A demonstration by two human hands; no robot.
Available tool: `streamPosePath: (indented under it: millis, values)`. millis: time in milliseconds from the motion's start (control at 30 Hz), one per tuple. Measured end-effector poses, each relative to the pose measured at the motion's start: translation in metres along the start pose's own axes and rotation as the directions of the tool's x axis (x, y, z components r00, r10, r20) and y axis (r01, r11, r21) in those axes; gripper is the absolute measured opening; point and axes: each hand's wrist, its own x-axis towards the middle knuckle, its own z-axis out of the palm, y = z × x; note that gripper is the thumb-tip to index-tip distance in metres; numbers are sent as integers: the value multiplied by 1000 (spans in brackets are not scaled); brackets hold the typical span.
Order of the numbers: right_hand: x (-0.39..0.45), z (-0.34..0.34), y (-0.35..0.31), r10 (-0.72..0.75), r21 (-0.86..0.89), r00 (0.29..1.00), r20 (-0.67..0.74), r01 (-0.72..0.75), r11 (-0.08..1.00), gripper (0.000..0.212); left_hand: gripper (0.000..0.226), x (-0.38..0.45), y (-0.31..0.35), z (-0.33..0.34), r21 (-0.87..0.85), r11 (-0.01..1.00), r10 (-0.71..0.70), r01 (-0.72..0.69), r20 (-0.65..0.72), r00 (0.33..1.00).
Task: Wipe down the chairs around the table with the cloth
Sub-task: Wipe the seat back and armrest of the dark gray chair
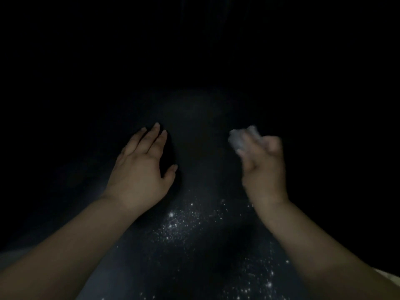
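The scene is very dark. My right hand (263, 163) is closed around a small pale grey cloth (242, 137), which bunches out past the fingers and looks blurred. My left hand (142, 167) lies flat with fingers stretched forward and thumb apart, resting on a dark surface (199, 148). I cannot tell whether that surface is a chair or a table. The cloth sits just above it, to the right of my left hand.
The dark surface carries glittering white specks (184, 221) near me, between my forearms. A pale edge (387, 277) shows at the bottom right. Everything beyond the hands is black and unreadable.
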Motion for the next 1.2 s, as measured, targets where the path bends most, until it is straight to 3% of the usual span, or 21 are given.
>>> streamPosePath:
  millis: [67, 133, 200, 267, 367, 433, 467, 533, 600, 633, 700, 833, 933, 1000, 1067, 1133, 1167, 1200]
  values:
    - [-13, 9, -3, -154, -136, 986, 68, 162, 977, 5, 75, -3, 2, 1, 2, 1000, 14, -14, -7, 1000]
    - [-22, -2, -1, -215, -100, 967, 136, 229, 968, 22, 72, -6, 2, 0, 24, 999, 40, -40, -2, 999]
    - [-22, -27, 19, -7, -76, 999, 46, 11, 997, 30, 71, -9, -1, -2, 48, 997, 65, -66, 17, 998]
    - [-30, -44, 29, 79, -114, 995, -59, -85, 990, 35, 70, -14, -5, -4, 63, 995, 71, -73, 33, 997]
    - [-62, -30, 20, 81, 0, 997, 16, -81, 997, 30, 69, -18, -5, -6, 87, 994, 68, -72, 46, 997]
    - [-64, -9, 4, 64, 202, 991, 115, -87, 975, 15, 70, -19, -3, -5, 93, 993, 68, -72, 48, 997]
    - [-54, -4, -8, 136, 327, 972, 193, -195, 925, 5, 70, -19, -1, -5, 97, 993, 65, -70, 49, 997]
    - [-25, -3, -14, 308, 550, 926, 219, -378, 745, 16, 71, -21, 1, -4, 110, 992, 58, -64, 56, 997]
    - [-6, -15, -11, 485, 698, 869, 100, -409, 589, 15, 72, -22, 0, -5, 127, 990, 59, -67, 69, 996]
    - [-7, -19, -5, 508, 692, 861, 39, -390, 608, 15, 72, -23, 0, -5, 131, 989, 62, -71, 73, 995]
    - [-24, -18, -1, 502, 717, 864, 33, -371, 590, 20, 73, -23, 1, -5, 131, 989, 64, -74, 77, 995]
    - [-20, -3, -14, 360, 675, 899, 249, -428, 601, 20, 74, -22, 6, -4, 126, 990, 56, -66, 78, 995]
    - [39, -1, -10, 428, 856, 890, 155, -337, 392, 14, 73, -21, 5, -5, 121, 990, 58, -68, 85, 995]
    - [65, 0, -15, 455, 877, 882, 127, -314, 364, 14, 73, -21, 4, -5, 116, 991, 54, -64, 82, 995]
    - [54, 14, -20, 370, 844, 904, 214, -362, 396, 23, 72, -21, 3, -4, 100, 993, 51, -59, 84, 995]
    - [15, 23, -23, 225, 730, 892, 393, -451, 513, 27, 71, -21, 2, -5, 88, 994, 57, -65, 86, 995]
    - [-3, 21, -19, 165, 607, 898, 408, -402, 686, 26, 70, -21, 1, -6, 82, 994, 59, -66, 84, 995]
    - [-13, 13, -18, 169, 544, 883, 437, -410, 732, 25, 68, -21, 1, -7, 75, 995, 62, -68, 81, 995]
